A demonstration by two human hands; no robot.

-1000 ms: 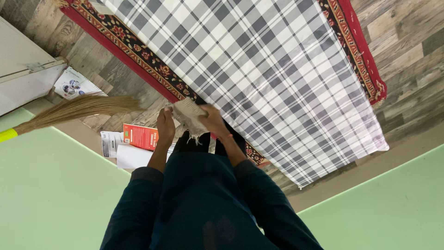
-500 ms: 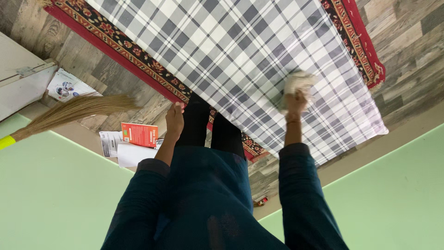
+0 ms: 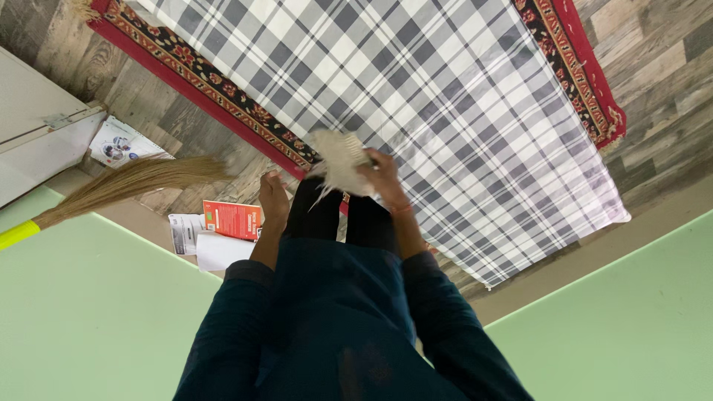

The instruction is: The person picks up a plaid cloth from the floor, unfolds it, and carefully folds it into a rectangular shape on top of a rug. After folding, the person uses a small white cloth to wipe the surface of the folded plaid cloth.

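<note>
Wood floor under a red rug (image 3: 587, 82) and plaid sheet (image 3: 445, 96). At the sheet's near edge, the right hand (image 3: 382, 174) clutches a pale cloth (image 3: 338, 160): light, limp, best bunched. Left hand (image 3: 273, 200) hangs empty, fingers loosely curled, beside it.

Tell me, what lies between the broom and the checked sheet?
In the head view, bare wood floor and the red patterned rug's border separate broom from sheet.

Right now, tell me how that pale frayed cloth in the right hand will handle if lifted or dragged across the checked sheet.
The pale frayed cloth is probably floppy: it bunches in the right hand and loose threads hang from its edge. It likely weighs little, since one hand carries it. Dragged over the grey-and-white checked sheet, it would probably catch rather than slide.
</note>
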